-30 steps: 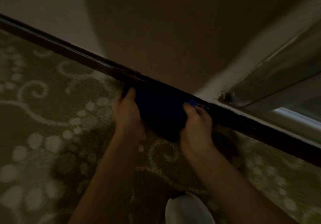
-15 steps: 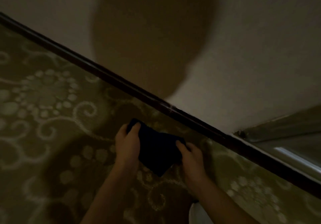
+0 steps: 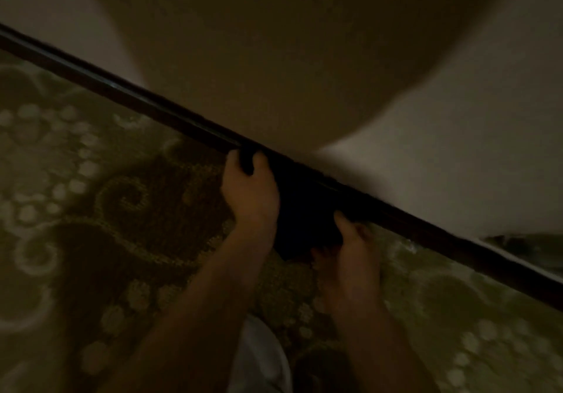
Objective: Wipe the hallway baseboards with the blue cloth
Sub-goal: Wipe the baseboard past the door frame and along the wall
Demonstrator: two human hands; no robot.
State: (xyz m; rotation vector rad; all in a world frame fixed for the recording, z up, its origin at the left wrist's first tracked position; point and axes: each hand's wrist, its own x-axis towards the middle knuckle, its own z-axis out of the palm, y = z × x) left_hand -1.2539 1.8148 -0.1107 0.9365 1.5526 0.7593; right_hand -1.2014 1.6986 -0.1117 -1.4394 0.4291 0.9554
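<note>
- Wall (image 3: 457,118): pale, upper half of view, with a large dark shadow across its middle.
- Carpet (image 3: 91,209): green, light scroll and dot pattern, lower half; dim light, some blur.
- Baseboard (image 3: 137,100): dark strip running diagonally from upper left to lower right, between wall and carpet.
- Blue cloth (image 3: 304,209): reads near-black in this light; held against the baseboard at centre, lower part hanging over the carpet.
- Left hand (image 3: 249,191): fingers curled over the cloth's left edge, fingertips at the baseboard.
- Right hand (image 3: 353,255): grips the cloth's lower right corner, thumb on the front.
- White object (image 3: 262,359): bottom edge, between forearms; identity unclear.
</note>
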